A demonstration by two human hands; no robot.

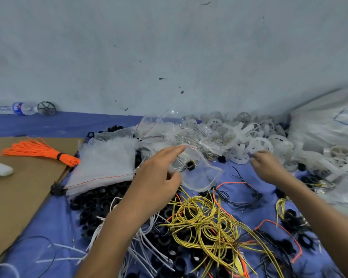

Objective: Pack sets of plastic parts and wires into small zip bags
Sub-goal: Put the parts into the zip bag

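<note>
1. Nearest me, a tangle of yellow wires [205,223] lay on the blue cloth [58,213]. White wires [141,237] were to its left, and thin black wires [243,197] and a loose orange wire [231,183] lay beyond it. Black plastic rings [92,207] were heaped all through this area.
2. Just above that, the left hand [159,173] held the small zip bag [199,173] off the cloth, pinching its mouth end between the thumb below and the fingers on top. One black ring [189,164] and some thin wire already sat inside.
3. The right hand [267,167] was stretched out well apart from the bag, at the edge of the pile of white plastic wheels [259,141]. Its fingers were curled, but the blur kept me from telling whether they had hold of a wheel or only touched one.
4. To me this looked like the middle of filling one set. The ring and wire were in, and a white part was being fetched.
5. The next move would call for one wheel brought across to the bag. The left fingers would have to keep the mouth spread so the wheel slips in without snagging, and then the seal gets pressed.
6. Left of the hands lay a stack of empty zip bags [105,163], overlapping a cardboard sheet [24,187] that carried an orange bundle of wires [40,151].
7. Farther back sat a heap of bags [189,133] that looked already filled, and a big white sack [325,125] on the right. A water bottle [18,108] and a dark wheel [46,108] lay against the wall.
</note>
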